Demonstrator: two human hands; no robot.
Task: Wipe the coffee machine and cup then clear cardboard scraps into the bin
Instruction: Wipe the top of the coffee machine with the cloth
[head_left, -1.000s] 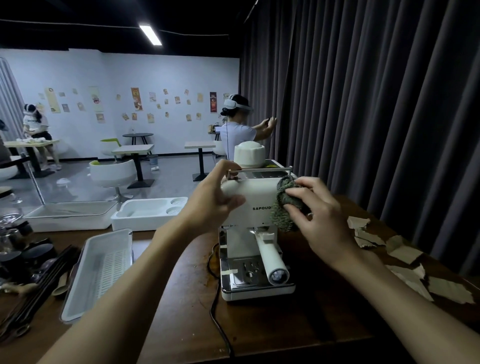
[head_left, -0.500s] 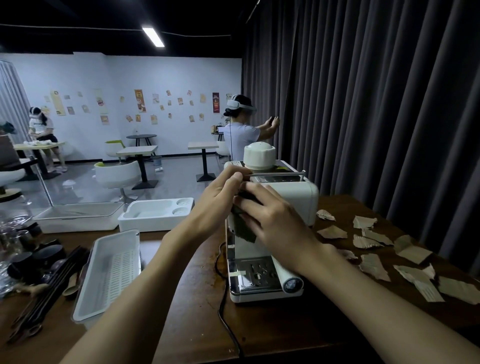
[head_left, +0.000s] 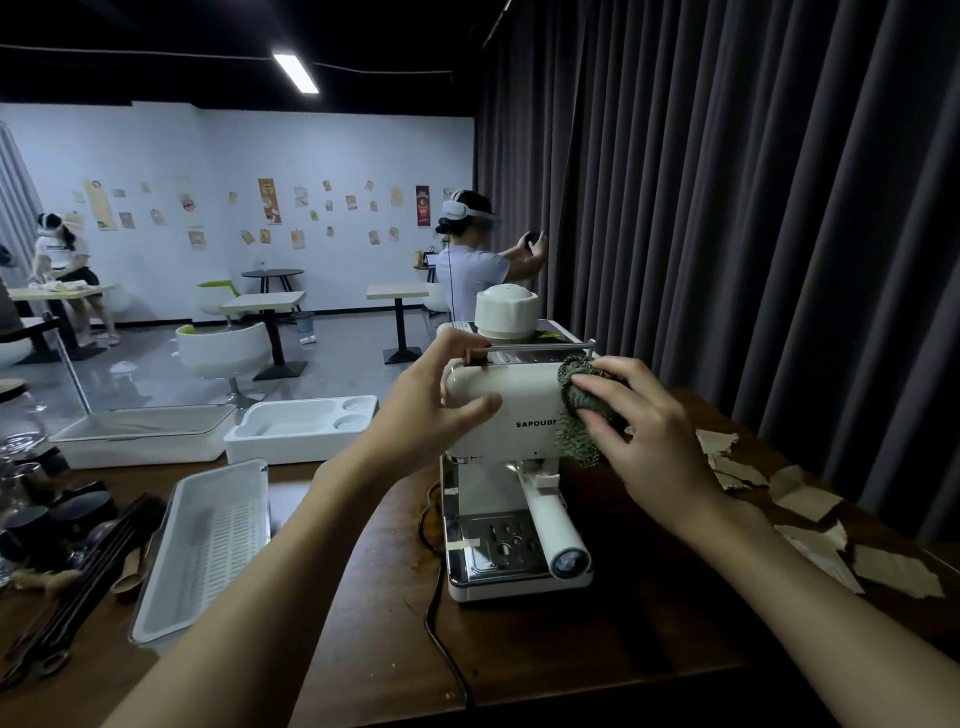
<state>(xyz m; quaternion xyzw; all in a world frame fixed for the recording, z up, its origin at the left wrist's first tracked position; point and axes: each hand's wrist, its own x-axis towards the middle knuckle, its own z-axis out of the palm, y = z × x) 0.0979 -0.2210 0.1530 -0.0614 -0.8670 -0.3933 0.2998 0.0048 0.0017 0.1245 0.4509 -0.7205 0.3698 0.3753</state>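
A cream coffee machine (head_left: 519, 415) stands on the dark wooden table (head_left: 363, 597), its portafilter handle (head_left: 553, 525) pointing toward me. My left hand (head_left: 431, 405) grips the machine's upper left corner, thumb on the front face. My right hand (head_left: 639, 436) holds a grey-green cloth (head_left: 579, 410) against the front right side of the machine. Torn cardboard scraps (head_left: 810, 525) lie on the table to the right. A white cap (head_left: 506, 309) sits on the machine's top. No cup or bin is plainly visible.
A white slotted tray (head_left: 208, 545) lies left of the machine, with two white tubs (head_left: 301, 426) behind it. Dark utensils and jars (head_left: 57, 545) crowd the far left. A black power cord (head_left: 436, 623) runs toward me. A dark curtain (head_left: 753, 208) hangs close on the right.
My right hand has swept the cloth from the machine's left front back to its right side. My left hand stays on the upper left corner.
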